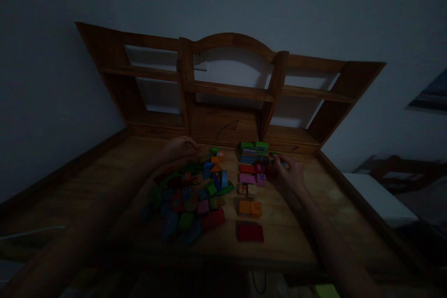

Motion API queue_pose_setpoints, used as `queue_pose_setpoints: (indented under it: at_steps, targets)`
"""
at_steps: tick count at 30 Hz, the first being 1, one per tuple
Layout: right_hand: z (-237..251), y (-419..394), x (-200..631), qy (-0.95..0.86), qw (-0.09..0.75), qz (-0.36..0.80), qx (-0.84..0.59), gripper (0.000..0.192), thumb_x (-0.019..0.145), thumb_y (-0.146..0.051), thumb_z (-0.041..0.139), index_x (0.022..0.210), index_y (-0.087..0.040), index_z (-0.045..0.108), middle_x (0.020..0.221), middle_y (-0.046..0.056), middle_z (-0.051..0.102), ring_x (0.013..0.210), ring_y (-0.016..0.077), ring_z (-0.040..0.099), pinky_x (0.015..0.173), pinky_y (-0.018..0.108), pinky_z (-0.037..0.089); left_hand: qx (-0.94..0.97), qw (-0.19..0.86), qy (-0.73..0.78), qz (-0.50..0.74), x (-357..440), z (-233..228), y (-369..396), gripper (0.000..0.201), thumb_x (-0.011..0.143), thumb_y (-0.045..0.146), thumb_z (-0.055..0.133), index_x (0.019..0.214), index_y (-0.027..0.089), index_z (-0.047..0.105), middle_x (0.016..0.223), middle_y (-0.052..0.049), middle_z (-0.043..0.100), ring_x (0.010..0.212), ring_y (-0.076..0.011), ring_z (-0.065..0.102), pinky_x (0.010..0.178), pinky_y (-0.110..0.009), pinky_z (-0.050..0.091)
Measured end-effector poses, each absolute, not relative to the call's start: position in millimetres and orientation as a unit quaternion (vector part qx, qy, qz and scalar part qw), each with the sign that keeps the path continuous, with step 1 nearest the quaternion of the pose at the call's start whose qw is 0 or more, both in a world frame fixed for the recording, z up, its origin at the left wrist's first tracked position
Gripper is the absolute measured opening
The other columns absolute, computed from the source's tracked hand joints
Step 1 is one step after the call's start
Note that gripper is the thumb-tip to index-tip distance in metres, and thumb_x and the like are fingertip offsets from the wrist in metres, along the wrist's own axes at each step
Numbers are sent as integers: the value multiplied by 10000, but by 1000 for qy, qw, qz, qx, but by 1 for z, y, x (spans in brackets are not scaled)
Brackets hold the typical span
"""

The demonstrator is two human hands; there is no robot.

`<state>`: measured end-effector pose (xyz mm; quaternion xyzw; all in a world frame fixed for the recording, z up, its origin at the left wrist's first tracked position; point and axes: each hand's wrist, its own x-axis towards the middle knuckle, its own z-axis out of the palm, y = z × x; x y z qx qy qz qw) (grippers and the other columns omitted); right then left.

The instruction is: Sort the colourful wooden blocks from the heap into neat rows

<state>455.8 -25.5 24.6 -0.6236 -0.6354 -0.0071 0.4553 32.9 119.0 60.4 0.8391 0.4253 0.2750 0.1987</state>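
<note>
A loose heap of coloured wooden blocks [190, 200] lies left of centre on a wooden desk [286, 237]. To its right, blocks stand sorted in a column of rows [252, 172], from green ones at the back to a red block [250, 232] at the front. My left hand [179, 147] hovers at the heap's far edge with curled fingers; whether it holds a block is too dark to tell. My right hand [288, 171] is closed around a small block beside the right end of the red row.
A wooden hutch with open shelves [230, 88] rises at the desk's back edge against a pale wall. A raised rim runs along the desk's left and right sides. A white surface [380, 198] and dark furniture stand to the right. The scene is very dim.
</note>
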Motion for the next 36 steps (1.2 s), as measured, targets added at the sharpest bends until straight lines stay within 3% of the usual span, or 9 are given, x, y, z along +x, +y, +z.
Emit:
queue_pose_setpoints:
  at_steps: [7, 10, 15, 22, 28, 31, 33, 36]
  targets:
    - [27, -27, 457, -641, 450, -7, -622, 389, 998, -482, 519, 1002, -195, 782, 958, 93, 799, 855, 260, 746, 753, 336, 539, 874, 286, 253, 301, 148, 88, 39, 225, 849, 290, 713, 1047, 182, 705, 1009, -48, 746, 905, -172, 697, 806, -273, 535]
    - [28, -27, 458, -643, 453, -5, -618, 395, 1008, -473, 501, 997, -198, 785, 952, 83, 800, 833, 248, 742, 741, 332, 531, 902, 256, 223, 266, 188, 81, 11, 336, 836, 253, 746, 1160, 182, 691, 1067, -63, 707, 966, -193, 668, 856, -302, 517]
    - [27, -25, 461, -636, 461, -13, -619, 396, 1007, -481, 504, 994, -205, 788, 955, 78, 804, 831, 246, 741, 707, 317, 515, 948, 217, 154, 173, 235, 58, -14, 167, 881, 221, 707, 1046, 193, 700, 1060, -54, 667, 990, -196, 636, 890, -303, 496]
    - [28, -25, 462, -639, 462, -15, -615, 344, 1014, -443, 520, 987, -229, 787, 983, 62, 802, 857, 228, 740, 759, 306, 510, 982, 85, 141, 96, 257, 50, -16, 125, 902, 208, 677, 1013, 153, 670, 1080, -85, 679, 1036, -248, 622, 959, -379, 469]
    - [31, -27, 458, -647, 457, 1, -610, 330, 1010, -421, 525, 1010, -213, 781, 960, 72, 794, 856, 231, 732, 774, 311, 500, 982, 68, 173, 40, 257, 54, -23, 109, 937, 189, 632, 1001, 128, 696, 1134, -119, 693, 1144, -273, 599, 1091, -426, 398]
    - [41, -31, 459, -655, 449, 18, -608, 339, 1005, -418, 527, 994, -193, 780, 938, 79, 790, 842, 232, 724, 754, 310, 500, 978, 68, 176, 84, 248, 66, -22, 182, 925, 304, 690, 1005, 142, 712, 1158, -125, 691, 1155, -296, 586, 1072, -446, 414]
    - [53, -39, 462, -681, 422, 68, -595, 326, 978, -423, 568, 899, -191, 784, 844, 58, 779, 762, 208, 709, 689, 286, 496, 970, 82, 187, 132, 232, 81, -19, 260, 921, 388, 696, 1048, 162, 722, 1157, -121, 694, 1130, -300, 591, 1015, -443, 449]
    - [71, -53, 466, -738, 312, 257, -540, 249, 890, -411, 672, 811, -202, 782, 776, 25, 758, 682, 173, 676, 610, 253, 488, 945, 110, 237, 195, 192, 108, -15, 227, 931, 390, 664, 1041, 206, 738, 1093, -89, 725, 1079, -280, 613, 991, -427, 467]
